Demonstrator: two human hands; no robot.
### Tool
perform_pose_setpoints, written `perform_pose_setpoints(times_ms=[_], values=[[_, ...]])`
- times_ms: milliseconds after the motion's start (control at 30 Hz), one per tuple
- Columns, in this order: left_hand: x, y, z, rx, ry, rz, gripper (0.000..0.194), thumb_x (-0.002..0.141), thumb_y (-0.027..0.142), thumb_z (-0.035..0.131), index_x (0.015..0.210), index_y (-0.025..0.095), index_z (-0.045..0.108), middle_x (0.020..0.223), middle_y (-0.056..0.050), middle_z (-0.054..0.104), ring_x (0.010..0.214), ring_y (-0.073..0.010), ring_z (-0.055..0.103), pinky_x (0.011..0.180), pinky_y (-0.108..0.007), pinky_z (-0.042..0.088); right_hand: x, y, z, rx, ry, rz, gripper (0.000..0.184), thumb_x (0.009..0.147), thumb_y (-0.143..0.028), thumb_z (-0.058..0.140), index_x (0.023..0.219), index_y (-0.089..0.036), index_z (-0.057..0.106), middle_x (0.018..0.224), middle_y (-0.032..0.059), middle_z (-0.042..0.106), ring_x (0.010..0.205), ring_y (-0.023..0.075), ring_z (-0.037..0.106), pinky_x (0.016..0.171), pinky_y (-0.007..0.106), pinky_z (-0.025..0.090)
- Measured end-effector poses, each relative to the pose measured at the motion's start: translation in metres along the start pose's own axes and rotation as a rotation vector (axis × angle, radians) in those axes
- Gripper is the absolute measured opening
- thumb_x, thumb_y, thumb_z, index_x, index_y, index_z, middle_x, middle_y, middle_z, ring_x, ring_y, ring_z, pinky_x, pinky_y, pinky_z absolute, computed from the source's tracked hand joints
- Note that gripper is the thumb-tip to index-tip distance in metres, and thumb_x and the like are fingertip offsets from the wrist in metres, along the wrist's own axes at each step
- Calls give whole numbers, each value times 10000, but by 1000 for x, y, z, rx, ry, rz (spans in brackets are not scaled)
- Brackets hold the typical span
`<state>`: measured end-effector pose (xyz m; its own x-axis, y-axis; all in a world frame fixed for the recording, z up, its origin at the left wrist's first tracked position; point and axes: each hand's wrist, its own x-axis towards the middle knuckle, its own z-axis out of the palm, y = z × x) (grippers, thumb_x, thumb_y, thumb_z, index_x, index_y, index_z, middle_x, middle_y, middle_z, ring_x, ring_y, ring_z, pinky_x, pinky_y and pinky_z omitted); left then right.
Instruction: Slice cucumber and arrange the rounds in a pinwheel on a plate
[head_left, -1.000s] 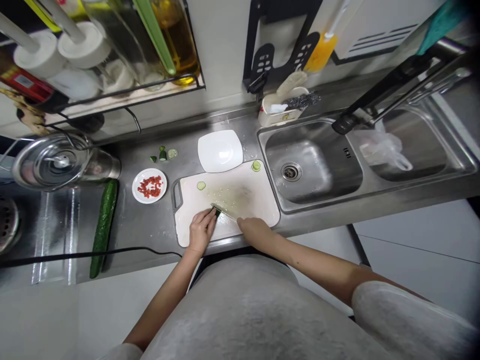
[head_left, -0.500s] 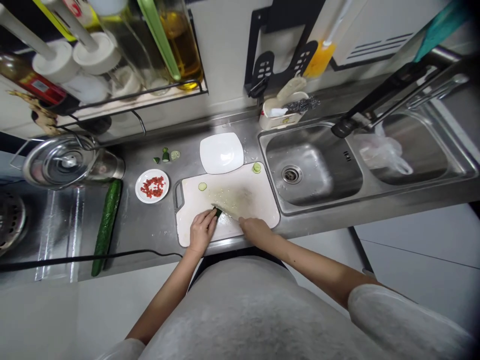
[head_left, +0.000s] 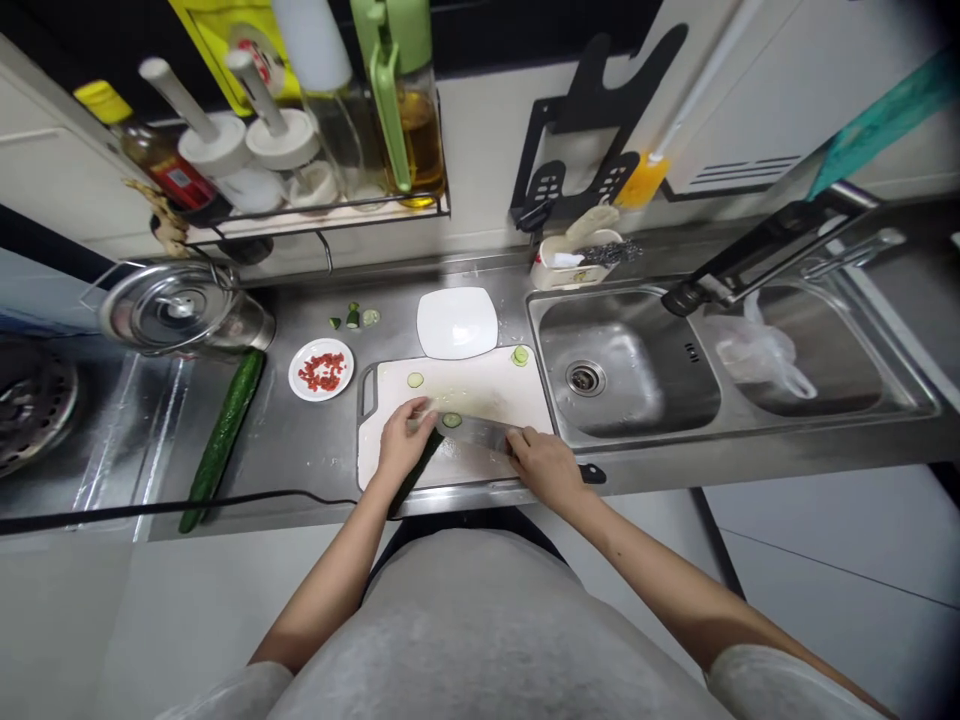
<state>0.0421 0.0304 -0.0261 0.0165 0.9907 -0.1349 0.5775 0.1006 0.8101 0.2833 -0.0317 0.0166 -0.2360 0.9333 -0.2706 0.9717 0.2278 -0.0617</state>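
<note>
In my right hand (head_left: pixel 549 465) is a kitchen knife (head_left: pixel 484 433), its blade turned flat above the white cutting board (head_left: pixel 390 450); the dark handle end sticks out past the hand. A round cucumber slice (head_left: pixel 451 420) lies at the blade near its tip. My left hand (head_left: pixel 403 440) is beside that tip, thumb and fingers apart with a gap between them, slightly blurred. The dark green cut cucumber (head_left: pixel 421 468) lies along the thumb side of this hand, partly under the wrist. Other cucumber slices (head_left: pixel 520 355) rest at the board's upper right corner, and one pale slice (head_left: pixel 415 380) at its upper left.
A white square plate (head_left: pixel 457 322) stands behind the board. Left of it are a small plate (head_left: pixel 301 386) with chopped red bits, green cucumber ends (head_left: pixel 352 317), a whole cucumber (head_left: pixel 225 440), a black cord (head_left: pixel 247 497) and a steel pot (head_left: pixel 176 310). The sink (head_left: pixel 637 420) is at right.
The knife has turned from cutting edge-down to flat, and a slice now shows at its blade. My left fingers have opened from the cucumber, which now shows more. The view has shifted.
</note>
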Motion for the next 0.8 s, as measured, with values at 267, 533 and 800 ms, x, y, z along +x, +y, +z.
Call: perform_pose_setpoints(times_ms=[267,533,800], values=[[2,18,-4,75,-258,-43,297,754,438,654,956,226,707,1017,-39,708,892,-195,639,832,-318,495,-4,5,-1,-33,111,-83,223,900,-255,483,1030,-147,629,861,81,615,721,169,525,657,290,265],[4,17,3,28,-194,-19,146,724,323,653,811,212,689,834,-10,689,802,-157,608,747,-271,474,-7,7,-1,-47,95,-60,189,873,-256,523,996,-161,631,870,75,621,741,175,542,659,289,264],[36,3,-3,-19,61,-241,187,754,325,602,877,204,672,716,15,648,641,-112,571,642,-227,427,-12,17,3,-43,99,11,150,883,-270,516,924,-184,631,841,54,634,748,171,565,652,281,268]])
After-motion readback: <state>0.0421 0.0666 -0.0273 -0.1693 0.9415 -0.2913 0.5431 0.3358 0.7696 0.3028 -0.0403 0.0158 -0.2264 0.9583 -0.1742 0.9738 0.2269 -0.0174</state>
